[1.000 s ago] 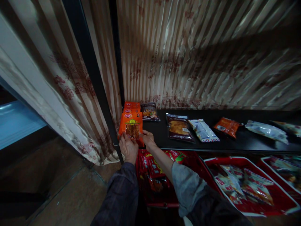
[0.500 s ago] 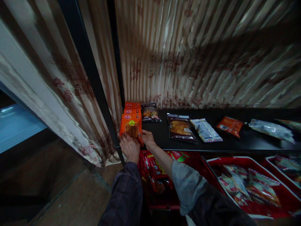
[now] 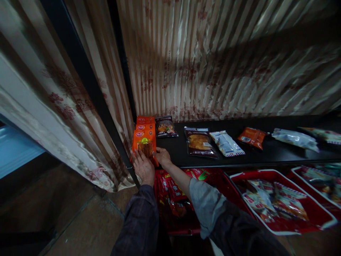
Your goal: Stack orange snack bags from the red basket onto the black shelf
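An orange snack packet (image 3: 145, 140) with a window showing brown strips lies at the left end of the black shelf, in front of similar orange packets (image 3: 145, 120) in an overlapping row. My left hand (image 3: 144, 168) rests on its lower left part, fingers stretched out over the front. At the lower right edge, my right hand (image 3: 162, 156) is closed, thumb and fingers pinching the packet's side; the fingertips are partly hidden. A dark brown snack bag (image 3: 165, 127) lies just right of the orange row.
Farther right on the shelf (image 3: 178, 156) are a brown bag (image 3: 199, 142), a white packet (image 3: 227, 143), an orange-red packet (image 3: 252, 138) and a pale packet (image 3: 295, 139). Red baskets (image 3: 317, 211) of packets stand below. A black post (image 3: 93, 85) and curtain (image 3: 66, 71) border the left.
The view has shifted slightly, so the shelf and its packets appear farther left. Both hands stay at the front orange packet, with little visible movement against it.
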Tool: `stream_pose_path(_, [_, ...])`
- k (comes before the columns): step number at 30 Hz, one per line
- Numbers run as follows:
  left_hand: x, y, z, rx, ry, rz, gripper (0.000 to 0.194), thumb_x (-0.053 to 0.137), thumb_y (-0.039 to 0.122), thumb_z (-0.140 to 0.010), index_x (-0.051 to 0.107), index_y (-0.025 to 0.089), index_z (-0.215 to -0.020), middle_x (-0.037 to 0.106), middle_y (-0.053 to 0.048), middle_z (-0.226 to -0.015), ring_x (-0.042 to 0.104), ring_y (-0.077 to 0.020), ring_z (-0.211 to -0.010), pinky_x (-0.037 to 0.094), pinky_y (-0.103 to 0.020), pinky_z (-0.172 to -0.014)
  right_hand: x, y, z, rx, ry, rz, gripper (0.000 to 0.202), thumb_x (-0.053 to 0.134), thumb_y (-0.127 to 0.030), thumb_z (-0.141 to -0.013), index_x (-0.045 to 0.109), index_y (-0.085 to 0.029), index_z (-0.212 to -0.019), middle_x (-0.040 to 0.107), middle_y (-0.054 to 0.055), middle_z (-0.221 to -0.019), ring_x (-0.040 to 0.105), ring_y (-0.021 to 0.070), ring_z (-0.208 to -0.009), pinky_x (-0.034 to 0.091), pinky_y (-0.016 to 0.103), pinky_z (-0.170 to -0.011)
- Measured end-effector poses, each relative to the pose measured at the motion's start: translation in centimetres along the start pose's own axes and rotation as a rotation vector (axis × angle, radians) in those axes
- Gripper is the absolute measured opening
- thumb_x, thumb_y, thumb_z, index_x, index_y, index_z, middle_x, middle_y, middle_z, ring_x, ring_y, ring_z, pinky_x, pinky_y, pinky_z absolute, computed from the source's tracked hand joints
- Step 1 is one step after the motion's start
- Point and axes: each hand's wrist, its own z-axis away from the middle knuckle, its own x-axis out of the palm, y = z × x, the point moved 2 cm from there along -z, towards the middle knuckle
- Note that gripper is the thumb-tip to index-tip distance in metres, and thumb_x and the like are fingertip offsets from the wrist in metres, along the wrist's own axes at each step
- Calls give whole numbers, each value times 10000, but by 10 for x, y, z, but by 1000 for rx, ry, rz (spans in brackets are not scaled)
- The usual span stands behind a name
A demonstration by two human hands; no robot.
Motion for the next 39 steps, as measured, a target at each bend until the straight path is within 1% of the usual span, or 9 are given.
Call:
stream_pose_path(5, [2,-3,-10,119,-52,54,434,394,114,-813,567,58,-1206,425,-218,-1400,184,-305,-1405,311,-473,-1077,-4,-11,5,8,28,138,57,643,-262,-667,687,-296,-679,677,-42,-674,616,167,-701,399,244,-620])
stream_pose_path(10, [3,-4,-26,165,-42,82,384,386,146,-832,592,65,-1146,462,-207,-1372,182,-287,-1408,287,-469,-1098,-6,-23,10,7,47,355,54,628,-282,-720,682,-276,-724,690,0,-764,624,192,-755,392,264,-637])
stream_pose_path(14, [9,-6,-32,137,-41,43,426,364,197,-863,529,43,-1224,466,-204,-1370,252,-287,-1383,293,-474,-1091,-8,-30,13,5,-42,552,132,574,-329,-781,675,-264,-833,694,17,-874,630,186,-814,401,253,-648])
stream_pose_path(17, [15,-11,-31,150,-34,-16,462,352,231,-881,491,26,-1270,454,-202,-1380,288,-291,-1365,279,-471,-1097,-13,-32,13,20,-105,614,180,551,-360,-800,673,-260,-886,694,12,-934,632,175,-854,413,235,-663])
stream_pose_path(21, [19,-15,-28,205,-8,-67,478,363,253,-885,472,69,-1312,438,-194,-1394,288,-286,-1366,247,-479,-1110,-20,-30,8,8,-98,517,255,475,-350,-863,679,-251,-979,704,16,-974,637,161,-899,434,224,-731])
stream_pose_path(27, [20,-14,-26,290,4,-91,502,383,315,-887,468,94,-1330,375,-199,-1436,199,-312,-1397,213,-514,-1115,-25,-26,-20,-35,47,410,305,435,-222,-885,644,-222,-1107,677,34,-1084,634,137,-927,442,217,-830])
stream_pose_path(30, [20,-12,-25,294,-14,-100,534,397,335,-882,441,81,-1350,337,-209,-1456,188,-314,-1400,218,-502,-1116,-22,-30,-34,-50,67,376,327,436,-176,-874,630,-221,-1133,658,34,-1140,613,140,-1009,430,227,-892])
stream_pose_path(34, [20,-10,-26,267,-54,-139,534,417,320,-868,449,84,-1345,338,-217,-1455,216,-323,-1391,226,-516,-1109,-11,-35,-44,-54,99,311,350,439,-193,-875,607,-180,-1182,617,68,-1222,562,163,-1127,397,242,-965])
stream_pose_path(39, [17,-4,-36,287,-78,-182,530,461,302,-826,492,65,-1300,375,-233,-1427,255,-333,-1375,229,-524,-1105,0,-36,-49,-25,132,253,377,454,-215,-870,572,-151,-1222,603,97,-1237,550,178,-1144,385,256,-979])
